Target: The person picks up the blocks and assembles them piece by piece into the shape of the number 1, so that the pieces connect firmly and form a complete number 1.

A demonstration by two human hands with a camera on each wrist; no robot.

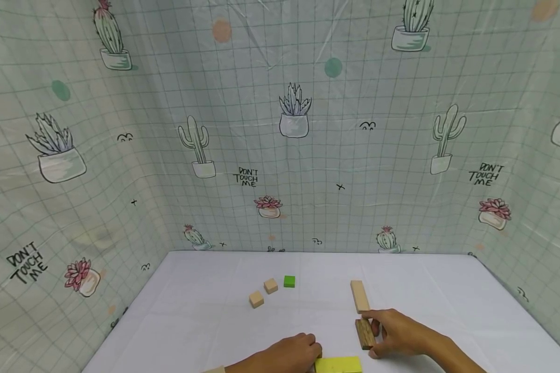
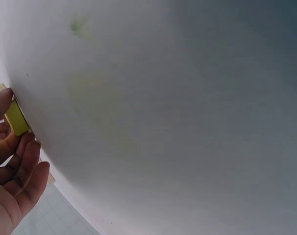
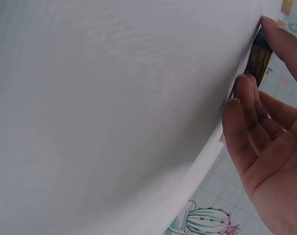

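At the near edge of the head view, my left hand [image 1: 295, 354] holds a yellow block [image 1: 338, 364] by its left side. In the left wrist view the thumb and fingers of that hand stand on either side of the yellow block [image 2: 17, 118]. Farther right, my right hand [image 1: 401, 334] pinches a dark brown wooden block [image 1: 365, 334] lengthwise, index finger at the far end and thumb at the near end. The right wrist view shows this brown block [image 3: 259, 61] between thumb and fingers, close to the white surface. A pale wooden plank [image 1: 360, 296] lies just beyond the right index fingertip.
On the white table [image 1: 205, 321], a green block [image 1: 289, 281] and two small pale wooden cubes, a farther cube [image 1: 270, 285] and a nearer cube [image 1: 256, 299], lie left of the middle. A cactus-print curtain [image 1: 336, 155] encloses the back and sides.
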